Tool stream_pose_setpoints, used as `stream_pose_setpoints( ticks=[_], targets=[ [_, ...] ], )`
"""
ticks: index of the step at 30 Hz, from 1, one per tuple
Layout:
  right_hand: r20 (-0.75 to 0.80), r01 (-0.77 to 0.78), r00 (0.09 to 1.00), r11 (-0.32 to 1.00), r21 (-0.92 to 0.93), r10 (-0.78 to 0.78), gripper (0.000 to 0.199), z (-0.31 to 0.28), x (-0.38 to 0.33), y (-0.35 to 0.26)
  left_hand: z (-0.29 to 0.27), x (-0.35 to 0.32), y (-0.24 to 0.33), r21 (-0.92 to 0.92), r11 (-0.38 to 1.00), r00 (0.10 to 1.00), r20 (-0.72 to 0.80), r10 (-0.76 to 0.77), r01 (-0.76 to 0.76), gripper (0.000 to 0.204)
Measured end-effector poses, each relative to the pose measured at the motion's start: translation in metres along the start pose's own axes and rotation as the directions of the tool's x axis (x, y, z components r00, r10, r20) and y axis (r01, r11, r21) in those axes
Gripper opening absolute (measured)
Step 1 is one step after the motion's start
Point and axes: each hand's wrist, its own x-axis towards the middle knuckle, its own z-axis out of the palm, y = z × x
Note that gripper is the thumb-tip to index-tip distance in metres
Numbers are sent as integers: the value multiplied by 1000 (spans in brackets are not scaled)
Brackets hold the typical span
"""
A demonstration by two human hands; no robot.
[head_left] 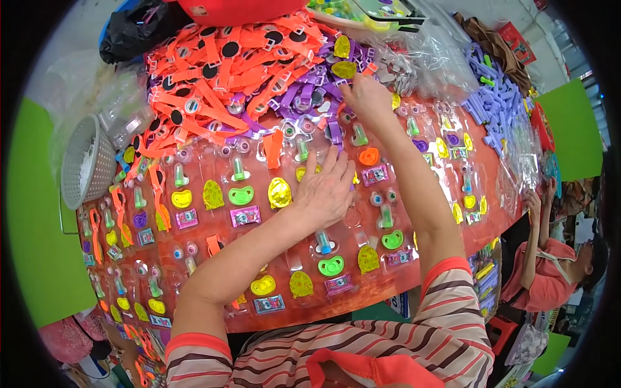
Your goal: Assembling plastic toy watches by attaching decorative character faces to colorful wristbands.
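My left hand lies palm down over the clear plastic blister trays, its fingers stretched forward. Just beyond its fingertips is a purple toy watch standing out from the heap. My right hand reaches to the near edge of the purple watch pile, fingers curled downward. Whatever its fingertips hold, if anything, is hidden. Beside them lies a yellow egg-shaped piece. Around my left hand, tray pockets hold a yellow egg piece, a green pacifier, a pink candy packet and small tubes.
Orange toy watches are heaped at the back, before a red tub. A white perforated basket stands left. Purple plastic pieces and clear plastic bags lie back right. Another person works at the right.
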Motion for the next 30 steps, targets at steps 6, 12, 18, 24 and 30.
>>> stream_pose_setpoints(
  ticks=[6,12,18,24,30],
  targets=[
    [-62,-75,995,992,105,82,27,28,28,1,-4,5,-4,-51,999,1000,7,-14,14,49],
    [129,-253,963,635,730,237,23,-5,21,28,-30,13,-3,-227,974,983,-181,-23,-19,36],
    [-112,11,990,736,677,89,20,-65,-63,9,-56,25,9,-959,239,892,27,-451,150,40],
    [-309,635,703,761,-134,-641,20,-105,-161,-57,-60,29,4,-769,-636,842,381,-382,59,35],
    [-368,462,884,662,591,-288,19,-117,-237,-84,-67,-18,18,-642,-762,834,462,-302,80,31]
  ],
)
